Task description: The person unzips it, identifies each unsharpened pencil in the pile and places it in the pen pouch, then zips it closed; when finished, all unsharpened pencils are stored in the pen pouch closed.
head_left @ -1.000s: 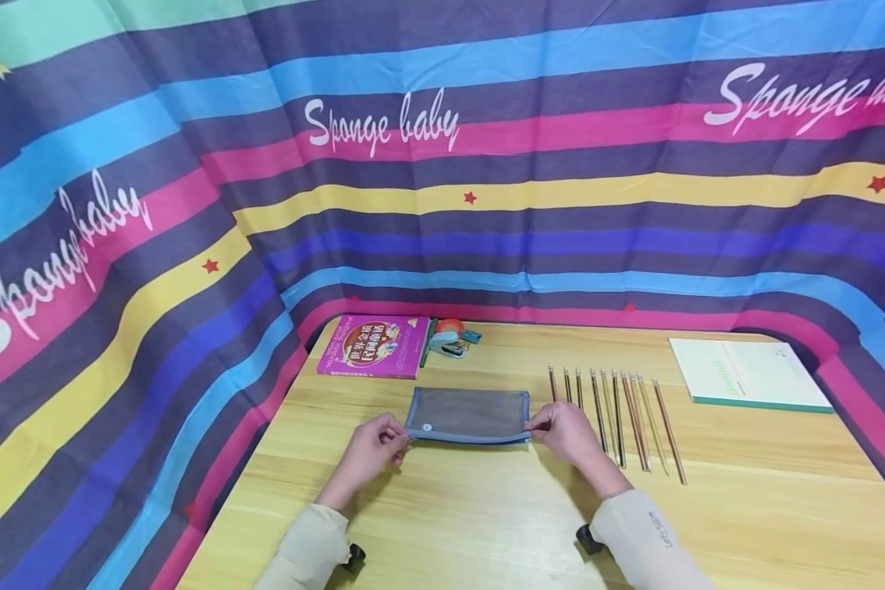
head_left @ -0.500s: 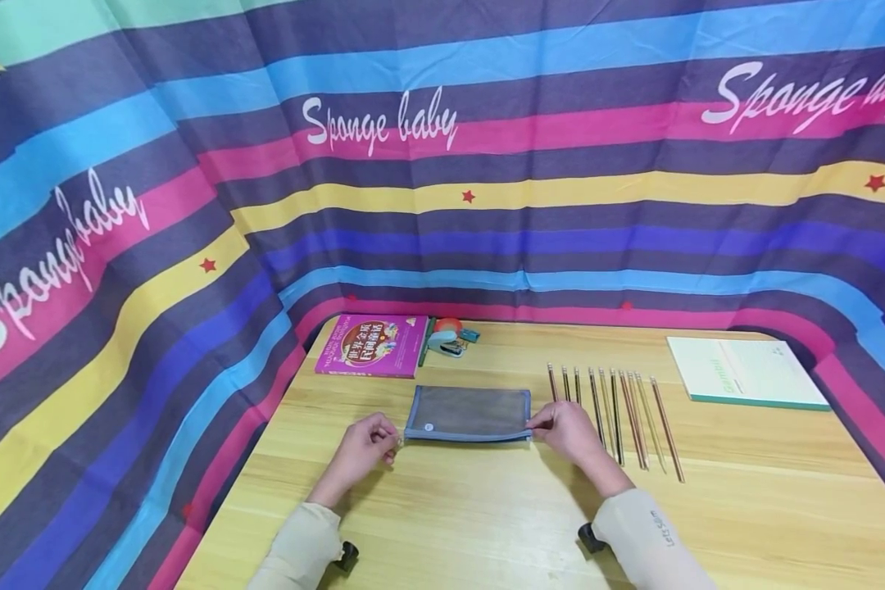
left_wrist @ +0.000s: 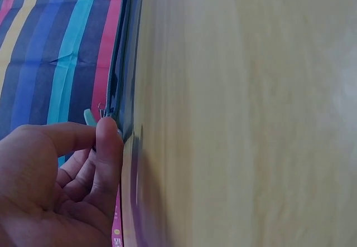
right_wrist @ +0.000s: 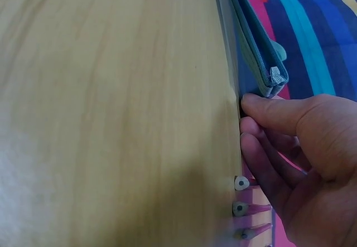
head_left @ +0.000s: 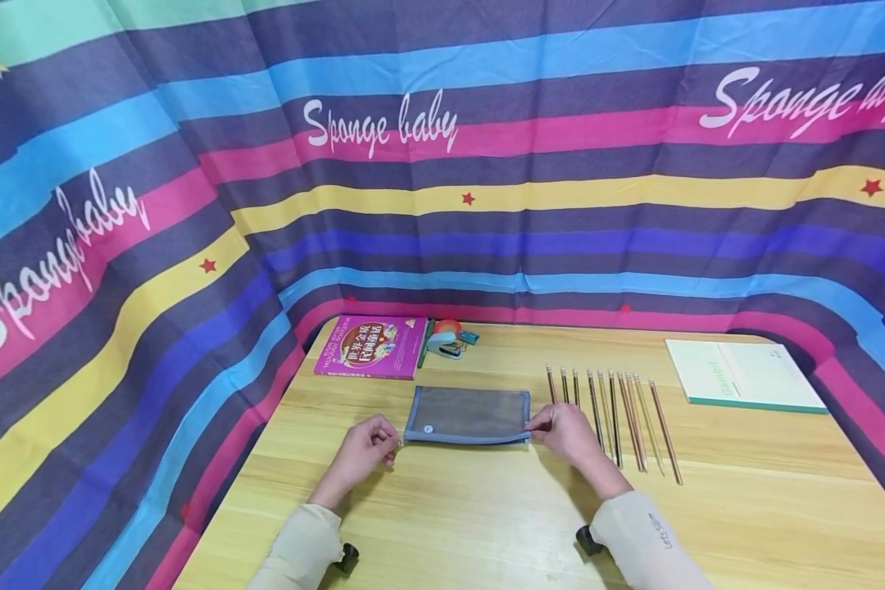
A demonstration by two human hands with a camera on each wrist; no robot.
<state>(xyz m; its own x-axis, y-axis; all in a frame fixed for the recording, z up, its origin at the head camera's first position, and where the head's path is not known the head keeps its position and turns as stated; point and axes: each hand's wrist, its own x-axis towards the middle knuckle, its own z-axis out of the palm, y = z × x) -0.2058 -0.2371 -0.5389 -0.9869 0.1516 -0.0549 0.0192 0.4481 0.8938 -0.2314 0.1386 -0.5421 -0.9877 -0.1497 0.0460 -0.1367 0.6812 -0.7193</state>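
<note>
A grey mesh zip pouch (head_left: pixel 472 414) with blue edging lies flat on the table, its zipper side facing me. At its left front corner, my left hand (head_left: pixel 365 451) pinches the small zipper pull between thumb and forefinger. My right hand (head_left: pixel 569 430) holds the opposite front corner by the fingertips. In the right wrist view the zipper edge (right_wrist: pixel 254 40) gapes apart, its end piece just above my thumb. Right of the pouch lies a row of several pencils (head_left: pixel 638 426), partly covered by my right hand.
A purple book (head_left: pixel 372 347) lies at the back left, with a light blue stapler (head_left: pixel 446 344) and a round orange-red item (head_left: pixel 448 325) beside it. A pale notebook (head_left: pixel 741 374) with a green edge lies back right. A striped curtain (head_left: pixel 531 246) encloses the table.
My left hand has moved slightly left, away from the pouch's corner, keeping its pinch, and then stayed there. My right hand and the pouch have hardly moved.
</note>
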